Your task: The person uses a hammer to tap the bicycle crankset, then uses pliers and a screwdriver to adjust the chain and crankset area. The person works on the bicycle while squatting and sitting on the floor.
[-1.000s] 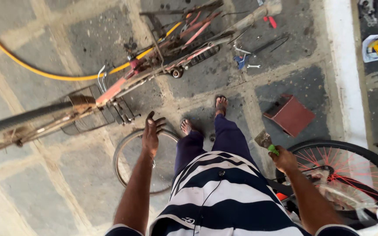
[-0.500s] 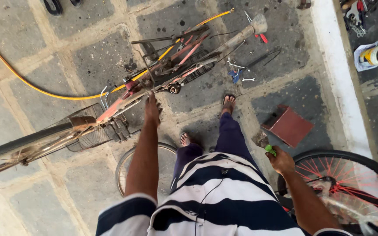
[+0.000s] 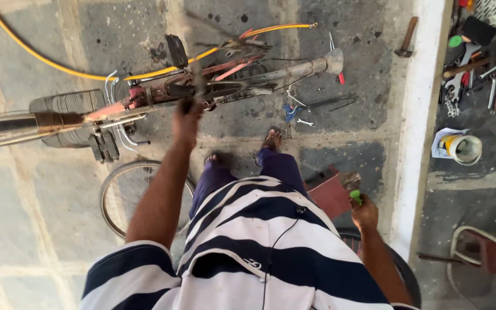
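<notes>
Rusty red bicycle frame (image 3: 202, 92) lies on its side on the grey stone floor (image 3: 41, 195), just past the person's two feet. The left hand (image 3: 186, 117) is stretched out to the frame and seems to touch it near the middle, but I cannot tell if its fingers are closed round a bar or just resting there. The right hand (image 3: 364, 213) is held low by the hip, with its fingers wrapped tight round a small tool with a green handle (image 3: 355, 196). A loose silver wheel (image 3: 139, 198) lies flat on the floor, off the bike, so the bike looks far from put together. Half a second ago the left hand was near the same spot; the frame now looks closer to the person.
</notes>
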Demonstrator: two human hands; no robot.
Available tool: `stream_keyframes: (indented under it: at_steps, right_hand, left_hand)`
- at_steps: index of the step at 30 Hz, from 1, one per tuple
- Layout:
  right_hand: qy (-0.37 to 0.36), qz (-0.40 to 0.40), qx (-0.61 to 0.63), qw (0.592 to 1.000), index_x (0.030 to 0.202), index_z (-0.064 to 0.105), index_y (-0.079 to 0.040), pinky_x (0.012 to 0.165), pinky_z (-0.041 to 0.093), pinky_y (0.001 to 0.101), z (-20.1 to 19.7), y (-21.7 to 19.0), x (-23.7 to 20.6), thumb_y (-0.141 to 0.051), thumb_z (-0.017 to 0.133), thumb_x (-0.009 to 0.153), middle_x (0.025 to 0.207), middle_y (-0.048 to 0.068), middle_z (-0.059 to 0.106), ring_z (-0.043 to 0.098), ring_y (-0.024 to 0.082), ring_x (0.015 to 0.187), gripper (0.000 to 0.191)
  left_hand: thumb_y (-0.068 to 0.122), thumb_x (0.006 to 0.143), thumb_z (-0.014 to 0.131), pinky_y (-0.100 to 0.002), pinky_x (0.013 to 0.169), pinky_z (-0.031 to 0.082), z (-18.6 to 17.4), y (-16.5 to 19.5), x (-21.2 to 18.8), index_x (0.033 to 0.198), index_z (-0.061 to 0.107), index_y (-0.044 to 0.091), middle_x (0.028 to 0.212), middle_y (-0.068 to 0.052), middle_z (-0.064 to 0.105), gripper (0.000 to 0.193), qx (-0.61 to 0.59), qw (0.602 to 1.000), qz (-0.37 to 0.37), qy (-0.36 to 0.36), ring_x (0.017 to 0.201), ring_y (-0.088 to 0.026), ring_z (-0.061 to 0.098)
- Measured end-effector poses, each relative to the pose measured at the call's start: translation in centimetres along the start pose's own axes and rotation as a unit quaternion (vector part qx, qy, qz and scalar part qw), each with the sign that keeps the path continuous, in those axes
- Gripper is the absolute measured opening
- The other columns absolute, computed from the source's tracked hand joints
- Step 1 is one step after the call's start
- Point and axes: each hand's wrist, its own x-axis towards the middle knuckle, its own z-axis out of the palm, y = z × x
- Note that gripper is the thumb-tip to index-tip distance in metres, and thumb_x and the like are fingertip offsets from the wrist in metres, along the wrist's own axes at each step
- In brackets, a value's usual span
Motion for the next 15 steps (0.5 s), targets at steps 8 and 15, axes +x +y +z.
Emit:
stream_keyframes:
  at_steps: [8, 15]
  right_hand:
    - [0.050, -0.028, 0.049, 0.997, 0.118, 0.069, -0.005, 0.083, 0.054, 0.0527, -2.2, -0.6, 3.0, -0.040, 0.071, 0.092, 0.105, 0.024, 0.073, 0.068, 0.047, 0.098, 0.044]
    - [-0.008, -0.032, 0.046, 0.998, 0.118, 0.069, -0.006, 0.079, 0.054, 0.0528, -1.1, 1.7, -0.1, -0.042, 0.070, 0.093, 0.102, 0.023, 0.073, 0.069, 0.047, 0.097, 0.043]
  left_hand:
    - [0.049, 0.074, 0.082, -0.045, 0.078, 0.056, 21.2, 4.8, 1.0, 0.093, 0.074, 0.003, 0.086, -0.017, 0.076, 0.050, 0.344, 0.932, 0.081, -0.082, 0.085, -0.033, 0.074]
    - [0.059, 0.081, 0.074, -0.046, 0.083, 0.056, 27.0, 3.3, -0.3, 0.097, 0.071, 0.004, 0.093, -0.019, 0.077, 0.057, 0.328, 0.934, 0.062, -0.128, 0.092, -0.036, 0.074]
